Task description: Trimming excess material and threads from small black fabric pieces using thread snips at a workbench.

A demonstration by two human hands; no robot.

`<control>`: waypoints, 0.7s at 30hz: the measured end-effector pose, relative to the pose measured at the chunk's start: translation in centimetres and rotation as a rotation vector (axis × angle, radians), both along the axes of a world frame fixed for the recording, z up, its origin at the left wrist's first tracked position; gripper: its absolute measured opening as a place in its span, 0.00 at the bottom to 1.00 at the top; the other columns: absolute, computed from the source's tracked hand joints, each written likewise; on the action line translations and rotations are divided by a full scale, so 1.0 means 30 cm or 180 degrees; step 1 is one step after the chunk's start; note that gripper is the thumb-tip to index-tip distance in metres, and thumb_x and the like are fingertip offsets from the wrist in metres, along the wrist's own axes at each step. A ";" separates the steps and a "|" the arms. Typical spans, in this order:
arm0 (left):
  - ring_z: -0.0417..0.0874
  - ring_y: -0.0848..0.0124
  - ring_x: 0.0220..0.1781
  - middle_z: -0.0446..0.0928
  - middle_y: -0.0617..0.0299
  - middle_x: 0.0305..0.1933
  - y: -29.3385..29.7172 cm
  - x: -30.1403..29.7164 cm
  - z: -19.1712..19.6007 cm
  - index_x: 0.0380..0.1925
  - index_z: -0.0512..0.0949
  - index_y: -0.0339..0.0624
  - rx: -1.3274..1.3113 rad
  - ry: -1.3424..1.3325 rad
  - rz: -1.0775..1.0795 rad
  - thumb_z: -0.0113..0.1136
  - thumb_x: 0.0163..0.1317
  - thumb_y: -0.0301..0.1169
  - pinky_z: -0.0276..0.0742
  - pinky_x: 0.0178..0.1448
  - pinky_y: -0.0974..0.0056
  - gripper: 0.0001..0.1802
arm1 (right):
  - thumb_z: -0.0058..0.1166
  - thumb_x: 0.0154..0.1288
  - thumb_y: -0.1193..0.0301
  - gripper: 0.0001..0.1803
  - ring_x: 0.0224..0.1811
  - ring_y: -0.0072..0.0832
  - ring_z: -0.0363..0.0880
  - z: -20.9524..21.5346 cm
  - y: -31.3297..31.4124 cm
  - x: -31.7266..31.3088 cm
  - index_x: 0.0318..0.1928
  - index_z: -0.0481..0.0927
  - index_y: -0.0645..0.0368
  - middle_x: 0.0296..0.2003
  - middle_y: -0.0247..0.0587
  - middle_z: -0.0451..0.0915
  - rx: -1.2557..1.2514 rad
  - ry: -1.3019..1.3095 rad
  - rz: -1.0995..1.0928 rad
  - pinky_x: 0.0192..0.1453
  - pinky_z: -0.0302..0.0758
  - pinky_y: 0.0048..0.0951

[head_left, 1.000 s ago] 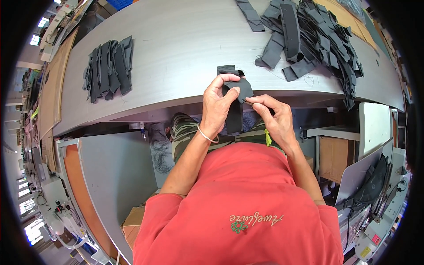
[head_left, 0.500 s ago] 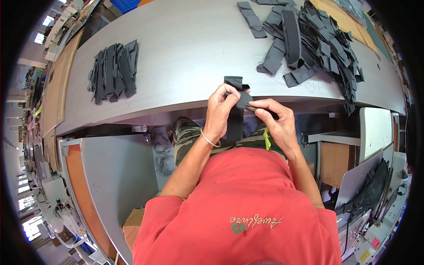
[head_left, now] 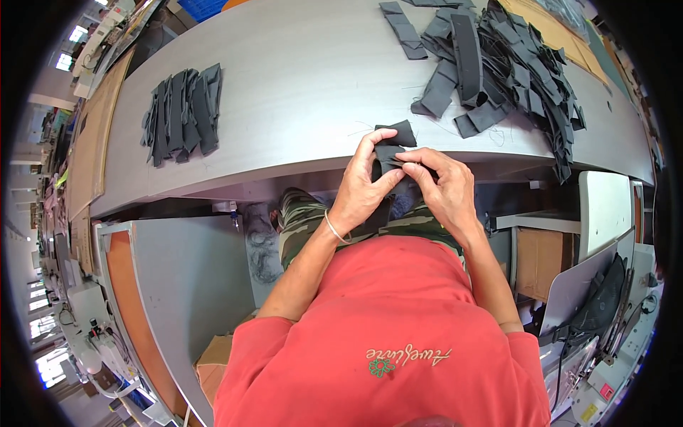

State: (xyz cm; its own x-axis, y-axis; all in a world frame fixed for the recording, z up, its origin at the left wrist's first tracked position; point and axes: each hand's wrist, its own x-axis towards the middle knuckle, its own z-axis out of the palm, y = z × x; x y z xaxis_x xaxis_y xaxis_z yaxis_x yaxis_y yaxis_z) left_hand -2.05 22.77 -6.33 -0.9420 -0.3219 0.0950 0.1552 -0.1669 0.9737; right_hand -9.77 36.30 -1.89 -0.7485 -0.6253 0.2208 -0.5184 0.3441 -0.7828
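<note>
A dark grey fabric strip [head_left: 400,134] is held bunched over the near edge of the table. My left hand [head_left: 358,186] is closed on it, forefinger on the upper part and thumb beneath. My right hand [head_left: 449,186] meets it from the right, thumb and forefinger pinching the cloth close to the left thumb. Something dark also shows inside the right palm; its kind is mostly hidden by the fingers. Part of the strip hangs below the hands, toward my lap.
On the grey table [head_left: 284,92], a row of similar strips [head_left: 183,114] lies at the left. A larger loose heap of strips [head_left: 526,78] covers the far right, some drooping over the edge. Below stand a grey cabinet [head_left: 188,270] and a cardboard box [head_left: 539,263].
The strip has been turned and folded differently, its upper end now angled right. My right fingers have closed in on the cloth. A slim tool tip and bright green tie at the right hand no longer show.
</note>
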 end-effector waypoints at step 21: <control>0.67 0.70 0.60 0.67 0.59 0.56 -0.016 0.011 0.043 0.59 0.64 0.35 -0.0287 -0.0216 -0.0230 0.59 0.56 0.21 0.63 0.65 0.65 0.29 | 0.55 0.61 0.62 0.11 0.37 0.34 0.84 -0.023 0.011 -0.003 0.40 0.84 0.50 0.34 0.39 0.84 -0.0246 -0.0438 0.0081 0.41 0.77 0.31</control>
State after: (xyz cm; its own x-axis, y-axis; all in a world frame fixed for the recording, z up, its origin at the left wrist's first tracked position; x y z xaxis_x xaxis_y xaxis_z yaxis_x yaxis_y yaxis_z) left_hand -1.71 22.29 -5.04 -0.9676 -0.2461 0.0559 0.0794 -0.0864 0.9931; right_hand -9.86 36.64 -2.57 -0.7592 -0.6295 0.1655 -0.4123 0.2684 -0.8706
